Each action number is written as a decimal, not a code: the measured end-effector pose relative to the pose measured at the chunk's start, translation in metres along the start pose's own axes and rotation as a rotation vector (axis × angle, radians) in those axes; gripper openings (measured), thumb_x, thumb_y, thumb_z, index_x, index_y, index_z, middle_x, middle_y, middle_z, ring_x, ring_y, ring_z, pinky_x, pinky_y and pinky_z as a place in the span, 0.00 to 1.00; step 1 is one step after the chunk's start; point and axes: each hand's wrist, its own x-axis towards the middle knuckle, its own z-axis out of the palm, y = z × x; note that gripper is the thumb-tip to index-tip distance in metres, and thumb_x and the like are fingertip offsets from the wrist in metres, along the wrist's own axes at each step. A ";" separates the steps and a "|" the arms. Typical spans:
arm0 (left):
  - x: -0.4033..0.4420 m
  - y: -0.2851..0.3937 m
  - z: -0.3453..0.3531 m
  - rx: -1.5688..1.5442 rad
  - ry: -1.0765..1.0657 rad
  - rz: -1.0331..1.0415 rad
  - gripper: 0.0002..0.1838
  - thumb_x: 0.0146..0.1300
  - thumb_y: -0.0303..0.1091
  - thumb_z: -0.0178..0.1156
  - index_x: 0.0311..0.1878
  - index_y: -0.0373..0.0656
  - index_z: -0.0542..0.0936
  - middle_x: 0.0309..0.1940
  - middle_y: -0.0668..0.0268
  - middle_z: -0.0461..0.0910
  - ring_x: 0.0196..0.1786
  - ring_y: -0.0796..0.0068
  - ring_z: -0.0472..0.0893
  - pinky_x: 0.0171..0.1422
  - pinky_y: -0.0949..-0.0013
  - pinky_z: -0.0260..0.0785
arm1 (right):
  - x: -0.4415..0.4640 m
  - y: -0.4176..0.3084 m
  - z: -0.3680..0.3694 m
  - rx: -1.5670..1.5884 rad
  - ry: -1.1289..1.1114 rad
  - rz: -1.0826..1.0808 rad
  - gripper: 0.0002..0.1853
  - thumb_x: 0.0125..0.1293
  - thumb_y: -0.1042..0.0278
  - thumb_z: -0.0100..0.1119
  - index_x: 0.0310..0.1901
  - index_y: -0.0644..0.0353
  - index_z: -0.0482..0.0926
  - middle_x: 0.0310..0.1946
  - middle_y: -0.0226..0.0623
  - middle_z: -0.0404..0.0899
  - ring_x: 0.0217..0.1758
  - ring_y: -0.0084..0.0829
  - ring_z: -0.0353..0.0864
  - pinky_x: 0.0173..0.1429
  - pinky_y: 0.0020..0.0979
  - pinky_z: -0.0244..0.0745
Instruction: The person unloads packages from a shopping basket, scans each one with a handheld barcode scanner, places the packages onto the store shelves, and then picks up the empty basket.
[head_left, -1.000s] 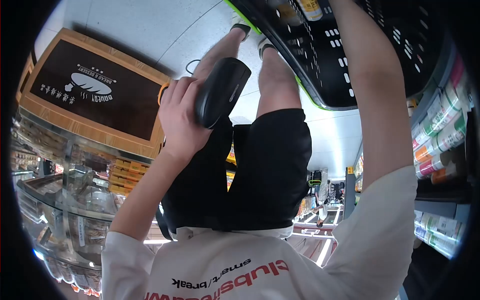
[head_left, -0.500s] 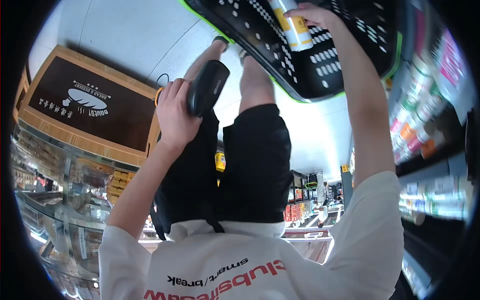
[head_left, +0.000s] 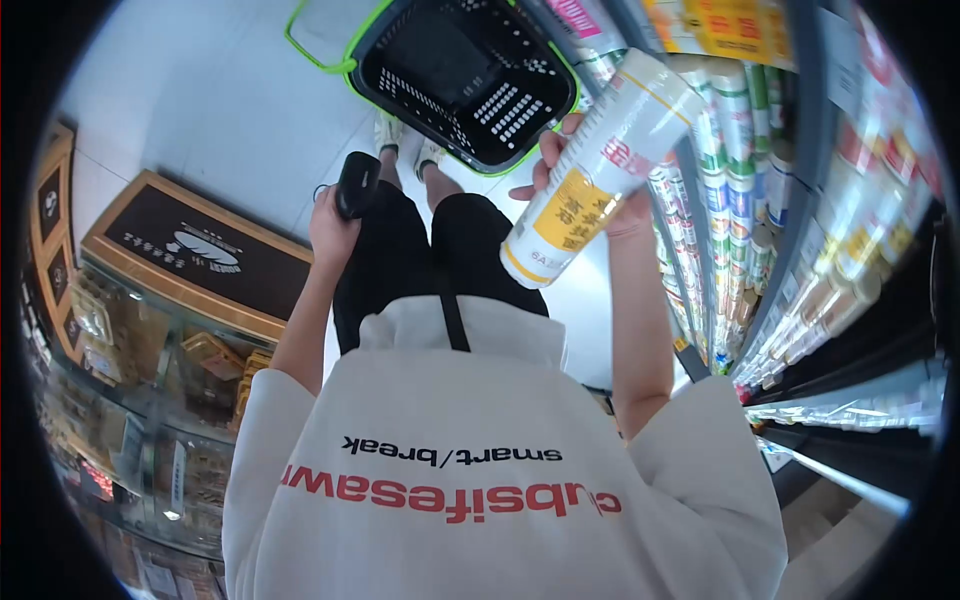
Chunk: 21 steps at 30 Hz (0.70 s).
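A black handheld device (head_left: pixel 357 185) is gripped in my left hand (head_left: pixel 336 232), low in front of my left thigh. My right hand (head_left: pixel 630 214) is wrapped round a white canister (head_left: pixel 603 168) with a yellow label panel, held tilted and close to the camera. Part of that hand is hidden behind the canister. Beyond my feet, the black basket (head_left: pixel 440 60) with a green rim and handle rests on the floor.
Shelves with rows of similar canisters (head_left: pixel 738 185) rise close on my right. On my left stands a bakery display with a wood-framed dark sign (head_left: pixel 190 250) and packaged food (head_left: pixel 212 355) behind glass.
My right hand has lifted the canister out of the basket and up near the camera. The view has shifted, so the basket looks smaller and the right shelves fill more of it.
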 end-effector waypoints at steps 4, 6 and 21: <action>-0.011 0.041 -0.088 -0.124 0.062 -0.059 0.21 0.52 0.23 0.62 0.53 0.37 0.76 0.45 0.51 0.79 0.51 0.46 0.78 0.57 0.58 0.71 | -0.021 0.018 0.070 0.211 -0.026 -0.138 0.55 0.46 0.34 0.76 0.69 0.57 0.59 0.47 0.38 0.69 0.52 0.38 0.75 0.67 0.64 0.68; -0.017 0.057 -0.125 -0.227 0.129 -0.027 0.21 0.53 0.22 0.60 0.53 0.36 0.77 0.43 0.51 0.80 0.48 0.49 0.80 0.55 0.60 0.71 | -0.028 0.022 0.095 0.424 -0.114 -0.175 0.56 0.48 0.30 0.73 0.68 0.59 0.58 0.45 0.37 0.69 0.49 0.37 0.75 0.67 0.64 0.68; -0.115 0.354 -0.252 -0.619 -0.675 0.294 0.22 0.55 0.23 0.69 0.54 0.36 0.79 0.32 0.71 0.82 0.34 0.84 0.77 0.40 0.74 0.71 | -0.097 -0.047 0.161 0.178 -0.234 -0.703 0.47 0.54 0.35 0.67 0.67 0.59 0.63 0.41 0.41 0.69 0.40 0.32 0.73 0.47 0.38 0.78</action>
